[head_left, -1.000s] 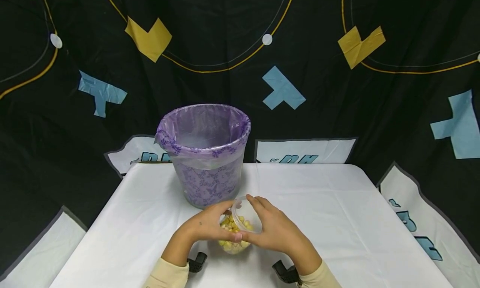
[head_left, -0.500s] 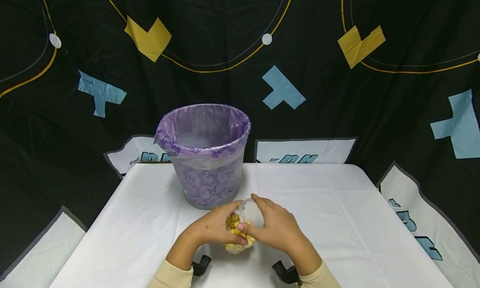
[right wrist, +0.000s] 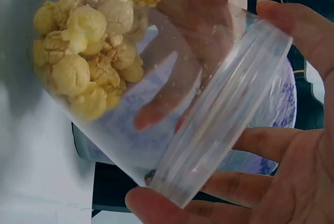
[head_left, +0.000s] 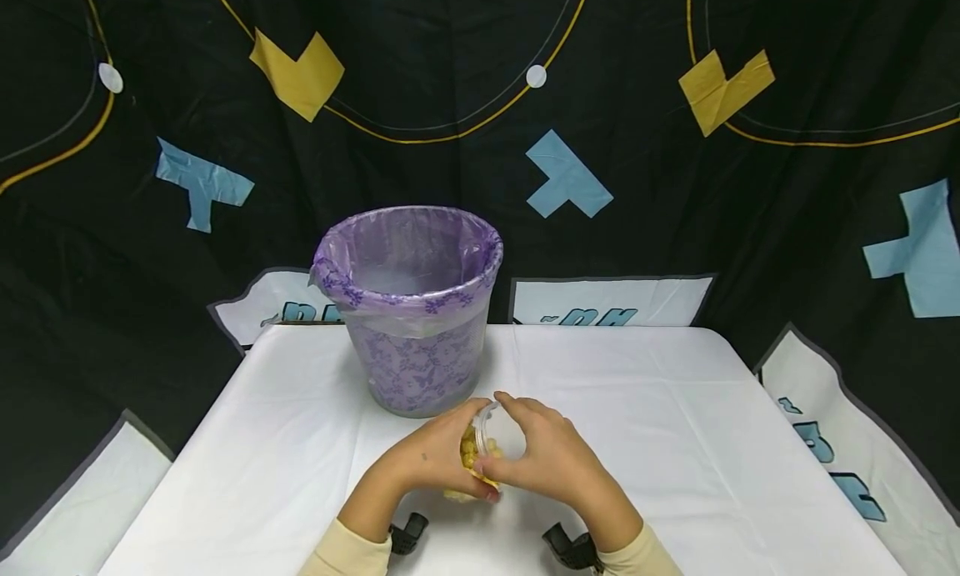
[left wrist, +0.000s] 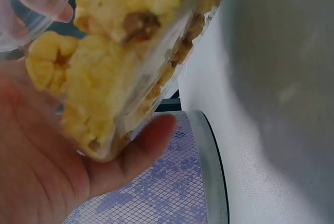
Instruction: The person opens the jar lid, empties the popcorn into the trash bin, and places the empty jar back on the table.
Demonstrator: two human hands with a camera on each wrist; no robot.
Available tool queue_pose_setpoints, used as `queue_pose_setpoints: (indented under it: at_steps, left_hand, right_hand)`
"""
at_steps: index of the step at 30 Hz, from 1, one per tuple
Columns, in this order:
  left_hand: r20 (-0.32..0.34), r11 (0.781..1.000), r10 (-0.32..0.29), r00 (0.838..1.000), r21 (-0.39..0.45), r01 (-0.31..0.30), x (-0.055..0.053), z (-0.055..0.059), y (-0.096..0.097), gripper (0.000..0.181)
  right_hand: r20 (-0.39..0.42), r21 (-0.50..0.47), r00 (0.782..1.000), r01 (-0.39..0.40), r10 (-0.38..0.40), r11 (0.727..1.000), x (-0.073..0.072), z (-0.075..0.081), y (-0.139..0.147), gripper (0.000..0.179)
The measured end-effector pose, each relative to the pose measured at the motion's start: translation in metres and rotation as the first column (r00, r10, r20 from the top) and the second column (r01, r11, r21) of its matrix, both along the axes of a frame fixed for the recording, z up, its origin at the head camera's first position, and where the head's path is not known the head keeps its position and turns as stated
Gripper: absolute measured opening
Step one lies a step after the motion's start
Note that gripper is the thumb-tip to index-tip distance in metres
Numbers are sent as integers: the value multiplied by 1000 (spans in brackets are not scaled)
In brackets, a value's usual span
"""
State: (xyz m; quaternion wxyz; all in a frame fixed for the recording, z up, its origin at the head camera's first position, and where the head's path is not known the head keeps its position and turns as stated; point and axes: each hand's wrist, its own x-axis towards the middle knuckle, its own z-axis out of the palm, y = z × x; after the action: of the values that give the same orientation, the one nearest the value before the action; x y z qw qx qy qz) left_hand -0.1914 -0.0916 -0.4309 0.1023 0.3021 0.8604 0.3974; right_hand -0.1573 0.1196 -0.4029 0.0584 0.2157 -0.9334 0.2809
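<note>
A clear plastic jar (right wrist: 122, 143) of yellow popcorn (right wrist: 83, 51) is held between both hands, low over the table in the head view. It leans over, its bottom toward the left and the clear screw lid (right wrist: 229, 114) toward the right. My left hand (head_left: 427, 459) grips the jar's body, thumb on the near side and fingers behind it. With thumb and fingertips spread round its rim, my right hand (head_left: 551, 455) holds the lid. In the right wrist view the popcorn is gathered at the jar's bottom end, and the left fingers show through the wall.
A purple flowered waste bin (head_left: 423, 363) lined with a purple bag (head_left: 405, 305) stands just beyond the hands, left of centre. The white table (head_left: 637, 443) reaches back to a black curtain (head_left: 420, 51). Black straps (head_left: 570, 547) sit at the wrists.
My left hand has shifted slightly right, and the jar has turned so the lid shows more edge-on. Less of the popcorn shows in the head view. The right hand has barely moved.
</note>
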Motion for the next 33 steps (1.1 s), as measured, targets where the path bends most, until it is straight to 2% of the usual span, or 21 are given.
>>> queue_pose_setpoints:
  at_steps: [5, 10, 19, 29, 33]
  left_hand:
    - [-17, 1000, -1, 1000, -7, 1, 1, 1, -1, 113]
    - [-36, 1000, -6, 999, -5, 6, 1, 3, -1, 108]
    - [-64, 1000, -8, 998, -18, 7, 3, 9, -1, 104]
    - [-69, 999, 1, 998, -38, -4, 6, 13, -4, 106]
    - [-76, 999, 5, 997, -49, -9, 6, 16, -4, 104]
  right_hand:
    - [-10, 18, 999, -46, 46, 999, 2, 2, -1, 92]
    - [-58, 40, 994, -85, 87, 996, 3, 5, -1, 90]
    - [-90, 39, 988, -126, 130, 991, 5, 9, 2, 91]
    - [-155, 42, 971, -175, 179, 984, 5, 7, 3, 91]
    - [-193, 46, 957, -210, 215, 977, 3, 8, 4, 88]
